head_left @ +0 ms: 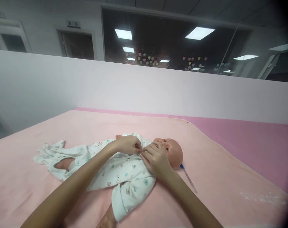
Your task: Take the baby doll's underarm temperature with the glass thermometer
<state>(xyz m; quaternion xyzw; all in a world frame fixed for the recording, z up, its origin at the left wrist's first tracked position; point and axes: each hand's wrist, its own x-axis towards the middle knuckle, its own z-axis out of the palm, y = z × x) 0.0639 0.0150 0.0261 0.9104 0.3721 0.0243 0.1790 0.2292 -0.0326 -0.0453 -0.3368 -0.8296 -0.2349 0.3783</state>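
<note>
A baby doll (175,152) lies on its back, its head to the right and its legs to the left. It wears a white printed romper (117,171), which is open around one bare leg. My left hand (131,144) is closed at the upper chest of the romper, its fingers pinching the cloth near the neckline. Close beside it, my right hand (155,158) has its fingers bent at the collar, just below the doll's chin, and covers part of the face. The exact bit of cloth between the fingertips is hidden.
A thin thermometer with a blue end (189,179) lies beside the doll's head. Beneath everything is a peach blanket (229,190) over a pink mat (241,142). A white low wall (144,88) runs along the back, with a window (167,41) above it.
</note>
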